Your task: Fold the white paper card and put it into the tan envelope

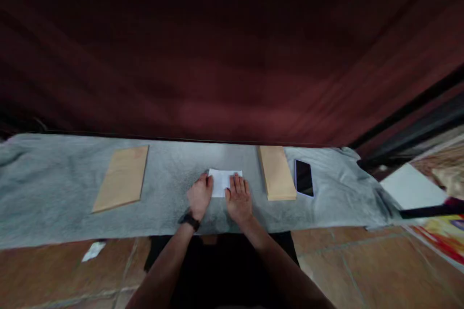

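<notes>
Grey felt-like cloth (54,188) covers the long low surface before us, with a dark red curtain (232,58) hanging behind it. Our left hand (199,196) and right hand (238,198) both lie flat, fingers spread and pressing down on the near edge of a small folded white paper (222,181), which sits at the middle of the cloth; neither hand pinches it, they only hold it against the fabric. We judge the paper light, thin and easily creased, likely to slide little on the soft cloth, and best taken at a free corner or along the far edge where no fingers cover it. A black watch (190,220) circles our left wrist. Just right of the paper lies a stack of brown envelopes (277,172), and beside that a black phone (303,177), face up. Well to the left rests a single brown envelope (122,178). On the tiled floor (362,265) below the cloth's near edge sits a scrap of white paper (93,251).
</notes>
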Available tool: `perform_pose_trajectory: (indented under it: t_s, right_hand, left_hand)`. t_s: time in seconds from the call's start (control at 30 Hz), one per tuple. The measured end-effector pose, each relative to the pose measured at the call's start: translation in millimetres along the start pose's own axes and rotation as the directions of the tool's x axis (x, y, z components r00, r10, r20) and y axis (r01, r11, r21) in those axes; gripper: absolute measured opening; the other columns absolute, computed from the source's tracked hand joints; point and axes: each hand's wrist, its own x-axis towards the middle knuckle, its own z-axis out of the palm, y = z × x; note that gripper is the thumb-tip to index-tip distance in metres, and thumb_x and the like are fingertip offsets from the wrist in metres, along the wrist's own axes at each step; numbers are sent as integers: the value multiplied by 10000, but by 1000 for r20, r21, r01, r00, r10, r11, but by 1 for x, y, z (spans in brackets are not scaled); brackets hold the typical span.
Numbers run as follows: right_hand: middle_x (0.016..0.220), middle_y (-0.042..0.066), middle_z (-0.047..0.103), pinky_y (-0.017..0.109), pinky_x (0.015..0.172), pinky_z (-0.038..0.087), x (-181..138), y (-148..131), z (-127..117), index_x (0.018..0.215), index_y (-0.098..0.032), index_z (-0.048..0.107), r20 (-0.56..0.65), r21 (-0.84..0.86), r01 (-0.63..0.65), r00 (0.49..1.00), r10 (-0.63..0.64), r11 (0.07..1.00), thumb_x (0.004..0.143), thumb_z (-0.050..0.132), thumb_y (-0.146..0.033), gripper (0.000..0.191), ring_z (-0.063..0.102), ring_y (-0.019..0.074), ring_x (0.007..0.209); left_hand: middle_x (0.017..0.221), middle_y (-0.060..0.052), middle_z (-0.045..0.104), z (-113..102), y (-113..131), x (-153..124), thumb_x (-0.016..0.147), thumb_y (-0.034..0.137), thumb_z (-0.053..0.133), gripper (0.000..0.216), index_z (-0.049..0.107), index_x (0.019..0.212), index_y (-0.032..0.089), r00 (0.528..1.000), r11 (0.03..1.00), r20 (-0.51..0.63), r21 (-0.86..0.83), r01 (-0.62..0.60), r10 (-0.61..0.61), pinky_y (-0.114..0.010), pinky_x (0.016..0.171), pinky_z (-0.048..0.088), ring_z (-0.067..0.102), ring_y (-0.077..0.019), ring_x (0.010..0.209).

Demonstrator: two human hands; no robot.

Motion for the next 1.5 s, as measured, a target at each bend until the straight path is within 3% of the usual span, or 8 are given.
perform_pose_trajectory:
  t_s: [0.33, 0.43, 0.57, 0.7, 0.83, 1.1, 1.3, 1.5]
  right_hand:
    - [1648, 168, 276, 516, 1213, 268, -2, 2, 0, 1542, -149, 426, -24, -10, -18, 1000, 18, 1000, 1043, 462, -333, 533, 317, 321, 1511]
    - [1643, 168, 291, 518, 1215, 263, -1, 1, -1, 1546, -148, 420, -9, -13, -22, 1000, 22, 1000, 1043, 454, -342, 540, 324, 322, 1508]
    - [1648, 164, 279, 520, 1222, 240, 0, 1, -3, 1555, -154, 407, 34, -15, -31, 999, 32, 999, 1051, 431, -362, 546, 323, 325, 1508]
    - [1657, 170, 243, 525, 1227, 218, 1, 1, -4, 1570, -141, 371, 104, -15, -19, 994, 20, 1000, 1061, 386, -300, 533, 297, 321, 1520]
    - [1659, 160, 241, 514, 1236, 205, 1, 2, -7, 1571, -150, 370, 124, 9, -45, 991, 43, 999, 1064, 362, -277, 522, 279, 308, 1529]
    - [1595, 147, 404, 472, 1255, 230, 12, 4, -14, 1505, -79, 466, 100, 146, -147, 986, 133, 978, 1060, 329, -270, 503, 346, 255, 1504]
    - [1578, 95, 451, 389, 1252, 288, 30, -15, -7, 1519, -124, 455, 66, 283, 82, 992, -104, 956, 1076, 323, -313, 499, 363, 190, 1495]
    - [1591, 95, 423, 407, 1255, 265, 30, -10, 3, 1539, -138, 422, 77, 208, 45, 995, -62, 977, 1093, 299, -356, 512, 357, 203, 1499]
  left_hand:
    - [960, -132, 758, 6, 4, -6, 1039, 372, 368, 362, 591, 1244, 173, 1000, 1000, -12, 11, 28, -28, -312, 730, 491, 736, -247, 849]
    - [1005, -146, 730, 11, 2, -7, 1035, 333, 357, 361, 579, 1245, 141, 993, 999, -119, 33, -19, 23, -351, 804, 513, 715, -257, 908]
    - [1233, -207, 655, 26, 6, -10, 997, 210, 355, 401, 564, 1320, 95, 926, 964, -268, 90, -251, 266, -454, 1017, 461, 606, -310, 1204]
    - [1546, -145, 481, 44, 13, -14, 1000, 209, 336, 493, 489, 1462, 129, 829, 845, -173, 51, -532, 532, -456, 1208, 304, 368, -277, 1479]
    - [1588, -137, 439, 52, 10, -16, 1035, 318, 272, 550, 431, 1519, 109, 858, 864, -97, 43, -502, 504, -457, 1247, 240, 319, -257, 1515]
    - [1646, -138, 323, 56, 1, -15, 1029, 318, 280, 572, 367, 1560, 124, 867, 873, -114, 117, -473, 485, -504, 1245, 211, 234, -278, 1547]
    - [1642, -139, 339, 57, -3, -14, 968, 169, 325, 605, 342, 1570, 113, 843, 838, -59, 164, -520, 535, -486, 1248, 223, 205, -269, 1555]
    - [1644, -132, 337, 56, -6, -13, 977, 187, 299, 606, 326, 1579, 124, 853, 848, -55, 152, -507, 520, -491, 1247, 230, 217, -263, 1552]
